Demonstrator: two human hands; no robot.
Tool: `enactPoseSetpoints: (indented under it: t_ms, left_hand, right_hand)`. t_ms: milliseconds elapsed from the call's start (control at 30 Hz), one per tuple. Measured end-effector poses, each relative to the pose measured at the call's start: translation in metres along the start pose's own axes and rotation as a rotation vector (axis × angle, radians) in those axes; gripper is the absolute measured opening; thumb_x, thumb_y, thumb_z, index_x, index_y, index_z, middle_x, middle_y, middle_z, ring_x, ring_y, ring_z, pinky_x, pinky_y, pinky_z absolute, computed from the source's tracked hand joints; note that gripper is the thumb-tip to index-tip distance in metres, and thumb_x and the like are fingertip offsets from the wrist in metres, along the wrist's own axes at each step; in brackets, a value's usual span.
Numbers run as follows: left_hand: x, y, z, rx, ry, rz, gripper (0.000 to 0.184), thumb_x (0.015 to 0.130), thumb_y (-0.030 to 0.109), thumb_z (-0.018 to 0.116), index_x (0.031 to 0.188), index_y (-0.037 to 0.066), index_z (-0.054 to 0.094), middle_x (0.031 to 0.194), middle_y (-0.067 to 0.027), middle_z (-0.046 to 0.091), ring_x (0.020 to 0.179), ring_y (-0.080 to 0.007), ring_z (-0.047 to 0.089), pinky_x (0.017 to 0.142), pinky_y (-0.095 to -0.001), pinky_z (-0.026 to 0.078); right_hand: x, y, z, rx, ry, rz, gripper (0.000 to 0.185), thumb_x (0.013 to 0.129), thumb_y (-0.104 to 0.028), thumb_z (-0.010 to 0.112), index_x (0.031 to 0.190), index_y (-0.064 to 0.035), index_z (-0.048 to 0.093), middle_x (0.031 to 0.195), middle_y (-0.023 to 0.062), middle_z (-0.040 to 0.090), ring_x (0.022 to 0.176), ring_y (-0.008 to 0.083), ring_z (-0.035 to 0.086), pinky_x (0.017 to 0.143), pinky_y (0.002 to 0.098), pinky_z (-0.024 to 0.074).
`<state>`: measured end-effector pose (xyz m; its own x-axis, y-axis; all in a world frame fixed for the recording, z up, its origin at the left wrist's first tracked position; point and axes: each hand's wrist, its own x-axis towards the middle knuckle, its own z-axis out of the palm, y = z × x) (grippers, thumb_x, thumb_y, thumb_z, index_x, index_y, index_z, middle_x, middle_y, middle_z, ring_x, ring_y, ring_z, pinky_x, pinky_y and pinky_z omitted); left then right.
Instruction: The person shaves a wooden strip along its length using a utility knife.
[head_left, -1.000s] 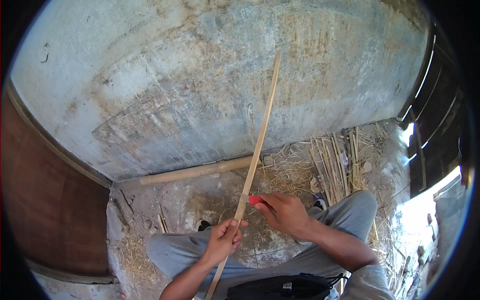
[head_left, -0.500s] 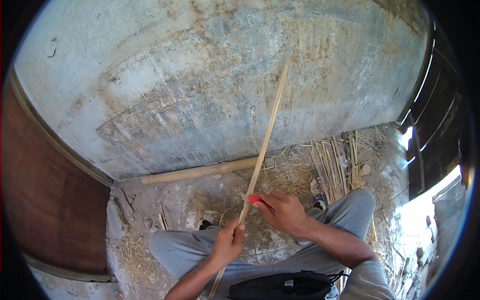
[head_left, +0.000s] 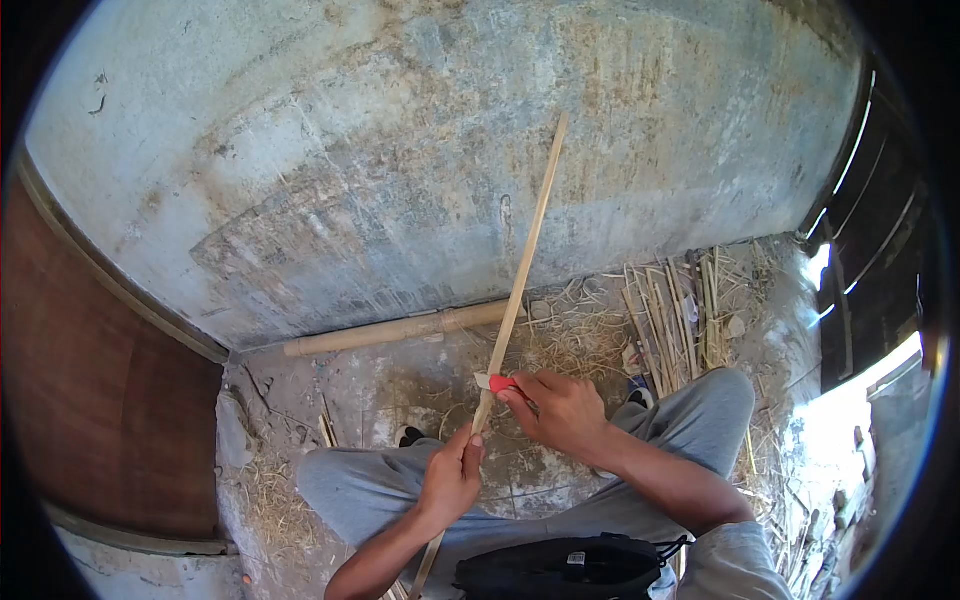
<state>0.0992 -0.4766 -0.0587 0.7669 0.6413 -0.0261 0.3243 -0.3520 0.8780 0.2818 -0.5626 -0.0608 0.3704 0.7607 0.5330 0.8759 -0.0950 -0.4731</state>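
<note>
A long, thin bamboo strip (head_left: pixel 535 240) rises from my lap at a slant toward the wall. My left hand (head_left: pixel 452 482) is wrapped round its lower part, with the thumb along the strip. Just above, my right hand (head_left: pixel 562 408) grips a red-handled knife (head_left: pixel 503 383). The knife's pale blade lies across the strip at its left edge. Most of the handle is hidden by my fingers. Below my left hand the strip's lower end passes over my trouser leg.
A thick bamboo pole (head_left: pixel 400 332) lies along the foot of the stained wall (head_left: pixel 420 180). Several split bamboo sticks (head_left: pixel 665 325) and curly shavings (head_left: pixel 565 340) cover the floor at right. A black bag (head_left: pixel 560 568) rests on my lap. A brown panel (head_left: pixel 110 380) stands at left.
My right hand and the knife have shifted slightly up and left along the strip. The strip's top leans a little further left. My left hand keeps its hold.
</note>
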Motion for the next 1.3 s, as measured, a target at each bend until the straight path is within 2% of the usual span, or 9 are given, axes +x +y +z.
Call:
enactPoseSetpoints:
  t_ms: [533,633,800,933,1033,1233,1300]
  left_hand:
    - [0.0,-0.009,-0.006,-0.046,-0.011,0.008,0.025,0.104,0.014,0.045,0.113,-0.003,0.06,0.069,-0.001,0.05,0.064,-0.0075,0.046,0.06,-0.0242,0.041]
    - [0.0,-0.011,-0.006,-0.045,-0.008,0.017,0.024,0.104,0.015,0.045,0.112,-0.003,0.06,0.069,-0.0006,0.05,0.064,-0.0071,0.046,0.06,-0.0243,0.04]
    - [-0.004,-0.013,-0.006,0.008,-0.038,0.013,0.024,0.104,0.015,0.045,0.113,-0.003,0.06,0.069,-0.0001,0.049,0.064,-0.0064,0.045,0.059,-0.0246,0.04]
    - [-0.009,-0.013,-0.006,0.021,-0.052,0.016,0.024,0.104,0.015,0.045,0.114,-0.002,0.06,0.069,-0.0009,0.051,0.064,-0.0063,0.047,0.059,-0.0248,0.041]
    - [-0.013,-0.005,-0.012,0.062,-0.03,0.049,0.024,0.104,0.015,0.046,0.114,-0.001,0.06,0.068,-0.0023,0.053,0.062,-0.0069,0.05,0.058,-0.0255,0.043]
    - [-0.04,0.0,-0.02,0.11,-0.069,0.027,0.022,0.102,0.013,0.048,0.115,-0.002,0.06,0.068,-0.0062,0.058,0.057,-0.01,0.053,0.054,-0.0273,0.044]
    - [-0.047,0.004,-0.022,0.129,-0.007,0.096,0.022,0.102,0.011,0.049,0.115,-0.003,0.06,0.068,-0.0077,0.059,0.056,-0.0103,0.054,0.053,-0.0273,0.045]
  right_hand:
    - [0.005,0.007,0.011,-0.074,0.114,-0.12,0.024,0.086,-0.03,0.073,0.091,-0.0075,0.068,0.066,0.0036,0.058,0.049,0.0225,0.061,0.04,0.0366,0.047]
    - [0.006,0.007,0.01,-0.111,0.086,-0.128,0.026,0.088,-0.033,0.07,0.091,-0.0071,0.066,0.066,0.0049,0.056,0.052,0.0219,0.063,0.04,0.0352,0.0483]
    - [0.016,0.022,0.008,-0.043,0.117,0.008,0.024,0.087,-0.03,0.072,0.094,-0.0078,0.069,0.069,0.0058,0.062,0.05,0.0258,0.062,0.043,0.0394,0.0484]
    - [0.021,0.032,0.004,-0.102,0.138,0.015,0.025,0.089,-0.031,0.069,0.093,-0.0063,0.068,0.066,0.0084,0.059,0.05,0.0279,0.062,0.041,0.0393,0.049]
    - [0.021,0.028,0.0,-0.063,0.138,0.038,0.024,0.088,-0.029,0.07,0.097,-0.0073,0.071,0.072,0.0078,0.065,0.053,0.0281,0.064,0.045,0.0407,0.0489]
    - [0.029,0.044,-0.006,-0.04,0.144,0.082,0.025,0.089,-0.031,0.069,0.091,-0.0059,0.069,0.068,0.009,0.063,0.052,0.0301,0.064,0.044,0.0424,0.0494]
    - [0.03,0.039,-0.008,-0.029,0.249,0.041,0.025,0.09,-0.031,0.069,0.091,-0.0059,0.069,0.071,0.0095,0.065,0.053,0.0304,0.064,0.044,0.0417,0.0496]
